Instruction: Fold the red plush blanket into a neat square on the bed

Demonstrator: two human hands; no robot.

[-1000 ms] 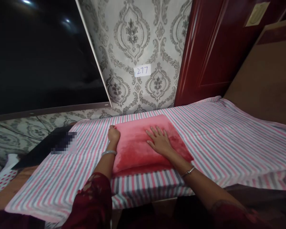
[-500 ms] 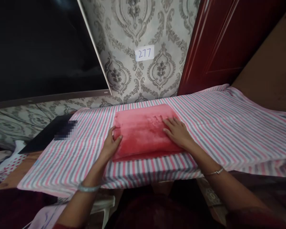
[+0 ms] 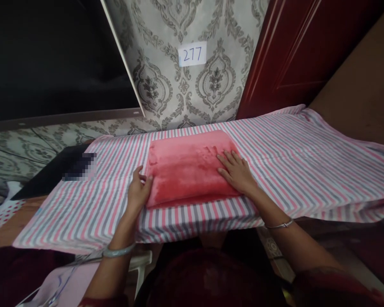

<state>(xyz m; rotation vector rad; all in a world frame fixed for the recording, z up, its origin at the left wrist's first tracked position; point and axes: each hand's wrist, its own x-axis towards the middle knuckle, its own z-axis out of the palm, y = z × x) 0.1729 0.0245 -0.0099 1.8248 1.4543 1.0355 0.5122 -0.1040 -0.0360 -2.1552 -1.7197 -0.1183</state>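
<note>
I note red cloth (image 3: 185, 170) squared, surface marks remaining; left hand (image 3: 138, 190) half-curled at its left edge, right hand (image 3: 238, 172) spread on its right, neither gripping.

Right fingers (image 3: 233, 159) hide part of the red plush (image 3: 190, 168)

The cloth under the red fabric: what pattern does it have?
The cloth has pink, grey and white stripes, best seen in the head view.
</note>
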